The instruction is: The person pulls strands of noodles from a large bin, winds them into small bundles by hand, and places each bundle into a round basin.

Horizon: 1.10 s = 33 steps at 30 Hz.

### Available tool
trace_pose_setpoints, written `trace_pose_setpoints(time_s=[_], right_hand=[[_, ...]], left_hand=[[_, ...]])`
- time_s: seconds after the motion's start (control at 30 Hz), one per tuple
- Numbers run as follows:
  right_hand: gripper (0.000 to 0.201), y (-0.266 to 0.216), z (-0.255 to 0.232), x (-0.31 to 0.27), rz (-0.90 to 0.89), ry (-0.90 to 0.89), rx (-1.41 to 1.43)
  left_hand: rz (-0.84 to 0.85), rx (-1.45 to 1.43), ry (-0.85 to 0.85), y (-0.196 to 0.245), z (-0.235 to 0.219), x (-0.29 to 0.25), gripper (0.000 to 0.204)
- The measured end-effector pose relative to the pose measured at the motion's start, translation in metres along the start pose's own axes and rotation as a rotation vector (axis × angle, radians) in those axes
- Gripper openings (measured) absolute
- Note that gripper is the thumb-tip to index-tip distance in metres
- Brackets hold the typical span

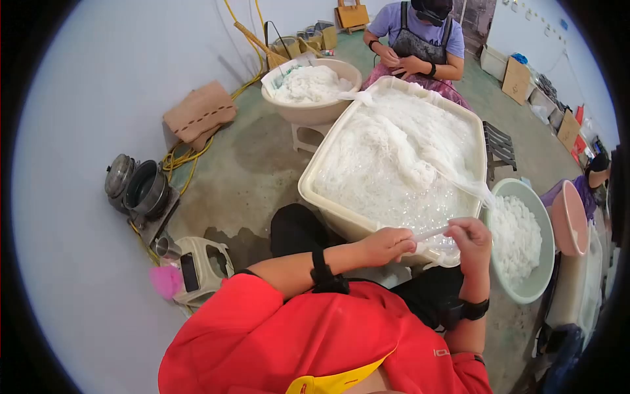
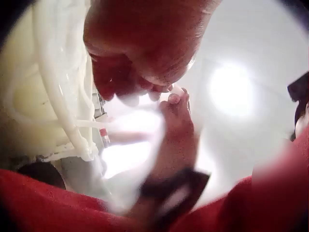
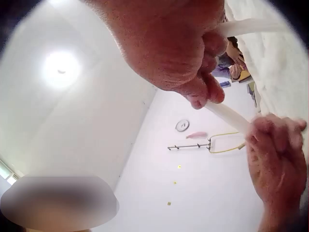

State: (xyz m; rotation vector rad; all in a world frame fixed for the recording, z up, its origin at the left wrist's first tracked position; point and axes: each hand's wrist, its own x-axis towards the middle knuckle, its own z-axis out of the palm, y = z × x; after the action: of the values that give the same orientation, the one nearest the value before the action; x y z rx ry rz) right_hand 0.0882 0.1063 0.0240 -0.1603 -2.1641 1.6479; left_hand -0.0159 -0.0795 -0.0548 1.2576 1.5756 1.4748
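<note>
Place: a small food-processing workshop.
Floor: bare, stained concrete (image 1: 262, 157).
Vessels: a large tub (image 1: 315, 190) and basins (image 1: 315, 111) held white strands.
Staff: an aproned worker (image 1: 420, 39) sat opposite.
Storage: cardboard boxes (image 1: 516, 79) lined the wall.

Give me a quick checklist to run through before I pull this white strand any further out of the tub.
1. Left hand grips the white strand: ok.
2. Right hand pinches the other end of the same strand: ok.
3. Strand free of the heap in the big tub: not ok, a length runs back into the mass.
4. Pale green basin within reach by the right hand: ok, partly filled, with room left.
5. Strand unbroken between the hands: cannot tell, the wrist views are blurred.
</note>
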Motion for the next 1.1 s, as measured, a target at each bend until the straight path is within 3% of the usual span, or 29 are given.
trace_pose_setpoints(time_s=[0.03,0.13,0.17,0.2,0.23,0.27,0.33,0.37,0.4,0.47,0.5,0.57,0.67,0.7,0.73,0.77,0.83,0.9,0.93,1.0,1.03,1.07,1.1], right_hand=[[0.009,0.001,-0.002,0.001,-0.009,0.021,0.05],[0.01,0.006,0.002,0.018,0.001,-0.187,-0.12],[0.014,0.02,0.006,0.024,-0.046,-0.242,-0.21],[0.017,0.018,0.014,0.028,0.014,-0.285,-0.207],[0.02,0.032,0.018,0.034,0.054,-0.331,-0.145],[0.022,0.042,0.021,0.04,0.128,-0.346,-0.158],[0.024,0.054,0.021,0.05,0.088,-0.415,-0.115],[0.025,0.058,0.02,0.054,0.106,-0.446,-0.142],[0.027,0.059,0.02,0.058,0.193,-0.458,-0.126],[0.027,0.071,0.013,0.057,0.248,-0.479,-0.123],[0.027,0.073,0.011,0.063,0.259,-0.5,-0.122],[0.028,0.075,0.004,0.068,0.226,-0.531,-0.257],[0.028,0.077,-0.012,0.076,0.116,-0.576,-0.407],[0.028,0.071,-0.023,0.083,0.081,-0.535,-0.485],[0.027,0.028,-0.033,0.087,0.096,-0.518,-0.624],[0.02,0.009,-0.049,0.098,-0.164,-0.519,-0.573],[0.022,-0.02,-0.083,0.129,-0.679,-0.231,-0.501],[0.028,-0.115,-0.089,0.129,-0.376,0.083,-0.114],[0.027,-0.134,-0.088,0.121,-0.787,0.153,-0.566],[0.02,-0.156,-0.077,0.124,-0.57,-0.019,0.094],[0.019,-0.155,-0.071,0.121,-0.53,0.018,0.082],[0.018,-0.147,-0.068,0.119,-0.488,0.057,0.067],[0.018,-0.136,-0.069,0.118,-0.454,0.092,0.04]], left_hand=[[-0.087,-0.182,-0.059,0.0,0.0,-0.005,0.026],[-0.151,-0.819,0.032,0.056,-0.014,-0.004,0.024],[-0.139,-0.877,0.062,0.061,-0.031,0.002,0.021],[-0.259,-0.985,0.362,0.099,-0.044,0.005,0.02],[-0.048,-0.908,0.2,0.11,-0.072,0.006,0.02],[-0.081,-0.878,0.489,0.16,-0.083,0.001,0.023],[0.232,-0.972,0.127,0.174,-0.152,-0.008,0.023],[0.309,-0.769,0.332,0.186,-0.184,-0.018,0.023],[0.307,-0.889,0.197,0.205,-0.23,-0.035,0.022],[0.503,-0.619,0.366,0.245,-0.298,-0.075,0.014],[0.528,-0.675,0.427,0.262,-0.355,-0.107,0.01],[0.649,-0.508,0.742,0.272,-0.423,-0.168,0.013],[0.715,-0.166,1.253,0.25,-0.469,-0.238,0.018],[0.702,-0.079,1.355,0.242,-0.472,-0.247,0.019],[0.687,-0.034,1.399,0.232,-0.464,-0.249,0.021],[0.686,-0.031,1.376,0.222,-0.451,-0.241,0.023],[0.678,-0.129,1.186,0.203,-0.395,-0.204,0.025],[0.588,-0.265,0.997,0.179,-0.331,-0.156,0.025],[0.529,-0.328,0.911,0.166,-0.298,-0.131,0.026],[0.433,-0.658,0.854,0.157,-0.203,-0.077,0.026],[0.45,-0.573,0.921,0.139,-0.193,-0.059,0.027],[0.5,-0.579,0.762,0.128,-0.17,-0.042,0.027],[0.454,-0.661,0.776,0.108,-0.157,-0.027,0.028]])
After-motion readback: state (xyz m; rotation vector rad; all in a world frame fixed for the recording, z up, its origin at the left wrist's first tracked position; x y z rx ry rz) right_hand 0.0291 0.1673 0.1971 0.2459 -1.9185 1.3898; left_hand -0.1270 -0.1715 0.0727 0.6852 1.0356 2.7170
